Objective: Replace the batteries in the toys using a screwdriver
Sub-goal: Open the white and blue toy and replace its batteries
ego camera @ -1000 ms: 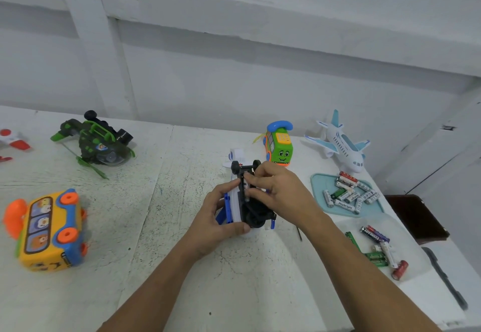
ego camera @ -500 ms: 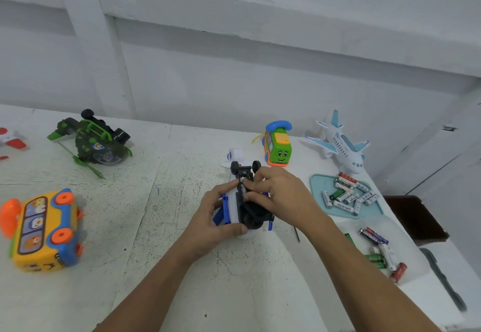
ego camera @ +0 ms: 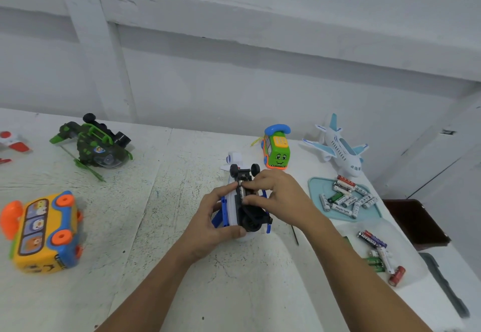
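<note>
A white and blue toy plane (ego camera: 233, 210) lies upside down at the table's middle, black wheels and underside up. My left hand (ego camera: 213, 221) grips its left side, thumb under the nose end. My right hand (ego camera: 277, 192) pinches a battery (ego camera: 241, 191) lying in the open compartment on the belly. A thin dark screwdriver shaft (ego camera: 294, 235) shows on the table just behind my right wrist; its handle is hidden.
A teal tray (ego camera: 316, 188) holds several batteries; more loose batteries (ego camera: 381, 256) lie nearer on the right. Around stand a green toy phone car (ego camera: 277, 150), a white-blue airliner (ego camera: 338, 148), a green helicopter (ego camera: 96, 144) and a yellow bus toy (ego camera: 41, 230).
My right fingers have shifted slightly on the toy's belly, and the battery in the compartment now shows between them. The left hand keeps its hold.
</note>
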